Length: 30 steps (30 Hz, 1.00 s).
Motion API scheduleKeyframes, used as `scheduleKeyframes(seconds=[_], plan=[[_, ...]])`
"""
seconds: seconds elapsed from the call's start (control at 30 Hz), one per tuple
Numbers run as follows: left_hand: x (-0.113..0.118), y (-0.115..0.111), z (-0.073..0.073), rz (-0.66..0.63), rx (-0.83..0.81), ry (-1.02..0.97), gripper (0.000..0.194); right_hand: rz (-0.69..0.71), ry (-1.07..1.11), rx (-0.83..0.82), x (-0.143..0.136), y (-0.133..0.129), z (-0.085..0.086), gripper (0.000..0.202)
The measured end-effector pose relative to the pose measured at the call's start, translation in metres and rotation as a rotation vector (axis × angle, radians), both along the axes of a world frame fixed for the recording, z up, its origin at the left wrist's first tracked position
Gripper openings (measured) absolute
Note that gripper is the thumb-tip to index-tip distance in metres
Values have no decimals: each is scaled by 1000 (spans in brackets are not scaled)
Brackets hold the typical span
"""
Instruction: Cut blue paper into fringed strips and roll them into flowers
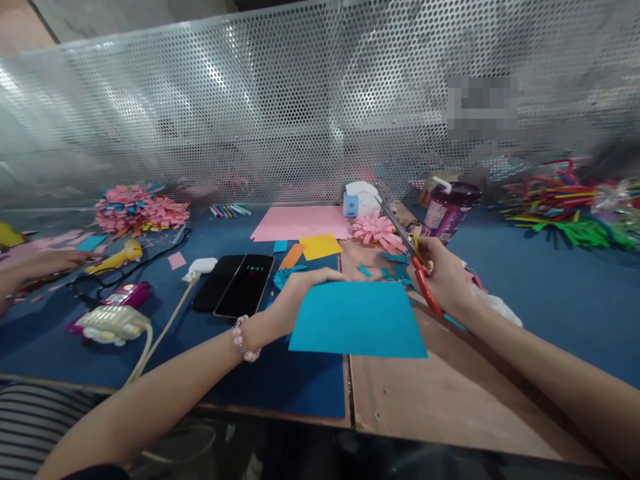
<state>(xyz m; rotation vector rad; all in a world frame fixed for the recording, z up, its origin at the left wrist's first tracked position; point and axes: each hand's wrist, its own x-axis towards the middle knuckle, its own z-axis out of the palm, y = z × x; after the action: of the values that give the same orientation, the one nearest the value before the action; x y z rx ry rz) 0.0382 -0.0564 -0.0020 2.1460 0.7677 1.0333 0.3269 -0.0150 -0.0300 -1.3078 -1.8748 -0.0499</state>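
So the left hand (290,298) has its grip on a blue sheet (357,320), at the sheet's 10 o'clock side. Part of the hand is tucked behind the paper, so I can't tell how tight the pinch is. The sheet's pretty much front and center, over the line where the counter (430,407) goes from blue to bare wood.

The right hand (443,277) is around 2 o'clock from the sheet, grip closed round the scissors (409,243). Orange-red and yellow handles, tips aimed at 11 o'clock, well off the blue sheet.

Going round from the sheet: pink flower (377,230) near 12, blue scraps (395,270) near 1, purple cup (447,210) between 1 and 2. Pink paper (303,223) and a yellow piece (320,247) sit at 11, and two phones between 9 and 10, the nearer one (245,287) showing 12:01.

Way out past 9 there's a co-worker's hand (47,263) near a yellow glue gun (117,257). Pink pompoms (135,210) are at 10.
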Motion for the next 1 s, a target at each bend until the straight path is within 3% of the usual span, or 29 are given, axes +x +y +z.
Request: scheduleKeyframes(seconds=[0.1, 0.23, 0.4, 0.63, 1.0], plan=[[0, 3, -1, 73, -21, -99, 27, 22, 26, -4, -4, -1, -1, 46], [1, 3, 0, 150, -318, -197, 25, 46, 112, -94, -12, -7, -1, 36], [2, 10, 0, 284, -501, -221, 59, 84, 80, -71, -13, -15, 5, 34], [0, 21, -12, 334, -454, -307, 56, 20, -53, -34, -12, -22, 15, 38], [-6, 22, -2, 450, -355, -405, 51, 102, -124, -373, -27, -40, 30, 16]])
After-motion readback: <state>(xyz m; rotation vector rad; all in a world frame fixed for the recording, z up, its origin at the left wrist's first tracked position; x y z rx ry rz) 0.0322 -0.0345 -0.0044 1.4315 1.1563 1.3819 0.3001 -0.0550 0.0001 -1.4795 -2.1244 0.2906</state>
